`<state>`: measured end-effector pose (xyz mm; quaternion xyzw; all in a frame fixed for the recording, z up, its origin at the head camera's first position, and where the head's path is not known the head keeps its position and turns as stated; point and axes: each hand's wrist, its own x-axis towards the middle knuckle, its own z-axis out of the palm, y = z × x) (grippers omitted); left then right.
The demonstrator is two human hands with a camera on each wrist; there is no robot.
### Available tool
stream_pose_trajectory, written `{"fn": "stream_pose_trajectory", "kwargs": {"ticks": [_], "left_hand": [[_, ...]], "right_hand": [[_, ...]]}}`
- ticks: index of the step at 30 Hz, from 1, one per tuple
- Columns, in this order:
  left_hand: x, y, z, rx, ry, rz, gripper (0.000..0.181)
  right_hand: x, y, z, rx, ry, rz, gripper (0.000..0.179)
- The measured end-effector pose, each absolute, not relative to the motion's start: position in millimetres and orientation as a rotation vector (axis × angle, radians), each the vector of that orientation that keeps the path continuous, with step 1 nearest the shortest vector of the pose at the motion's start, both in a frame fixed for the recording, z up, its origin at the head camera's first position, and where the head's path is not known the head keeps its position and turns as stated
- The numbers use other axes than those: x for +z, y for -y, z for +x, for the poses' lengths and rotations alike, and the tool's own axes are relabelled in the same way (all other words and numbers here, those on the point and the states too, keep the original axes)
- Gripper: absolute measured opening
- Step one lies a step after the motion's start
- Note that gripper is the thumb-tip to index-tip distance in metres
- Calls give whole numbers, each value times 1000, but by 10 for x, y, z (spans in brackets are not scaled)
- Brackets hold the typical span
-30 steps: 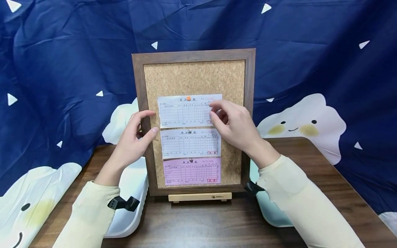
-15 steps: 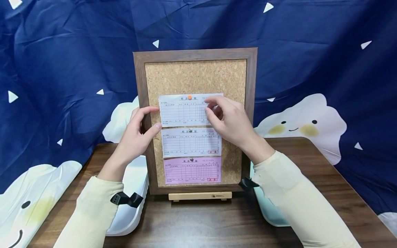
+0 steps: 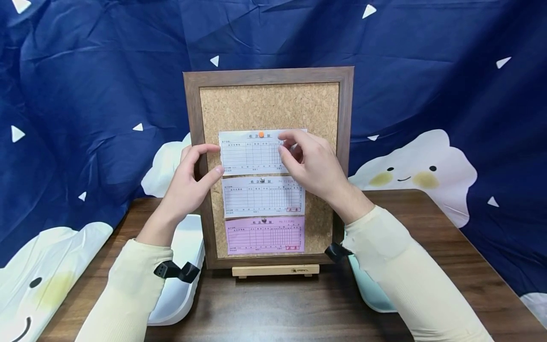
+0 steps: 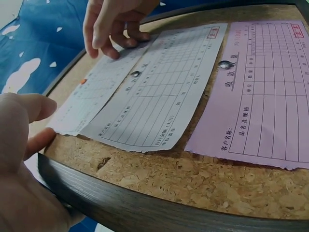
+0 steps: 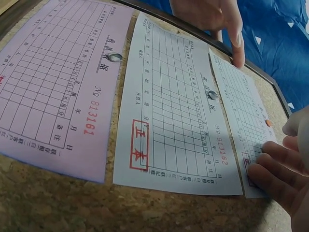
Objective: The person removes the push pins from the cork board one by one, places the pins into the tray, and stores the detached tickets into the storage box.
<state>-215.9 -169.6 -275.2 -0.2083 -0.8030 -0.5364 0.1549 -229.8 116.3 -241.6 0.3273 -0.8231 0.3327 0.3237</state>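
Three receipt slips hang in a column on a framed corkboard. The top white receipt has an orange pushpin at its upper middle. Below it are another white receipt and a pink receipt, each with a silver pin, such as the lower silver pin. At the top receipt's left edge is my left hand, thumb and index finger spread apart. My right hand rests bent fingers on that receipt's right part, covering its printed number; nothing shows in its grasp.
The corkboard leans on a wooden stand on a brown table. Behind my left forearm sits a white tray, and by the right forearm a pale green tray. A dark blue cloth hangs behind.
My right hand has slid left across the top receipt. My left hand has shifted slightly right and up to its left edge. The pins and slips keep their places.
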Motion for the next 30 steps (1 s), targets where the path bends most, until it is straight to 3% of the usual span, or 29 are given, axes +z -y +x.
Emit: {"fn": "stream_pose_trajectory", "kwargs": {"ticks": [10, 22, 30], "left_hand": [[-2740, 1682, -2172, -1549, 2277, -575, 41], [-2664, 1664, -2211, -1552, 2227, -612, 57], [-2594, 1654, -2219, -1647, 2210, -599, 55]], "right_hand": [[-2407, -1159, -2309, 878, 2160, 850, 24], [-2403, -1130, -2323, 879, 2145, 847, 23], [-2384, -1096, -2326, 904, 2158, 838, 25]]}}
